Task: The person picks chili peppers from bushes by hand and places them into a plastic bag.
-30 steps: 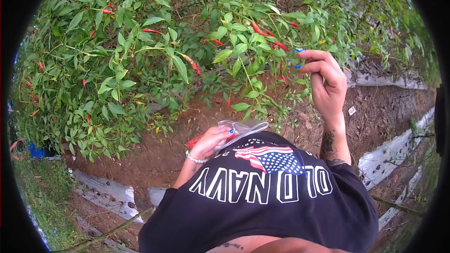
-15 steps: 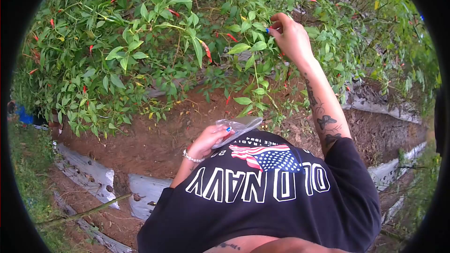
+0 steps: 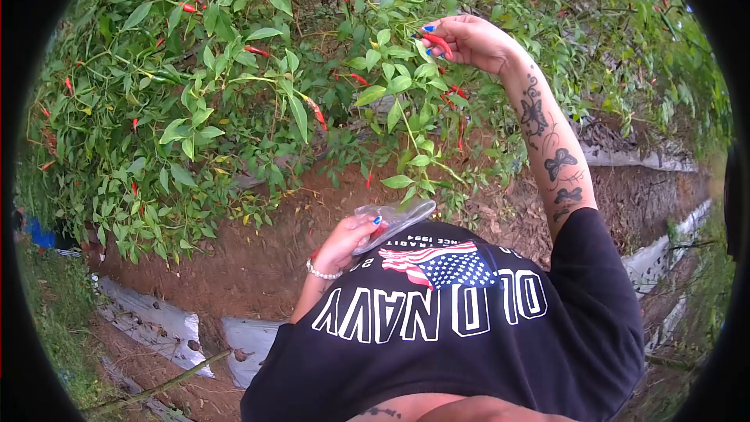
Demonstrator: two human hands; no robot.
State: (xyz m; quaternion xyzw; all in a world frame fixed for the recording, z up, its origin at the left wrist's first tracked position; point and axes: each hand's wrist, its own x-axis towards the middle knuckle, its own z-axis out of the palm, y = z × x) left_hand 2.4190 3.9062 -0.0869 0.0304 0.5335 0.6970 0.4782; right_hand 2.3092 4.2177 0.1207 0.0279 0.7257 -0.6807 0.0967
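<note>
Up among the pepper plants (image 3: 226,70), my right hand (image 3: 476,41) is closed on a red chili pepper (image 3: 439,44), its fingertips at the pepper's stem end beside the leaves. My left hand (image 3: 346,242) grips a clear plastic bag (image 3: 408,217) low in front of my shirt, with something red showing through the plastic near the fingers. Just left of my right hand, another red chili (image 3: 359,79) hangs in the foliage. Below that hand are more red chilies (image 3: 458,91).
More ripe chilies hang across the bushes, including a red one (image 3: 316,112) on a drooping stem. Brown soil (image 3: 258,254) lies under the plants. Silvery plastic sheeting (image 3: 152,316) covers strips of ground, and a thin stick (image 3: 156,389) lies at lower left.
My right hand has shifted slightly up and left and turned, and a red chili now shows in its fingers. My left hand stays by my shirt with the bag.
</note>
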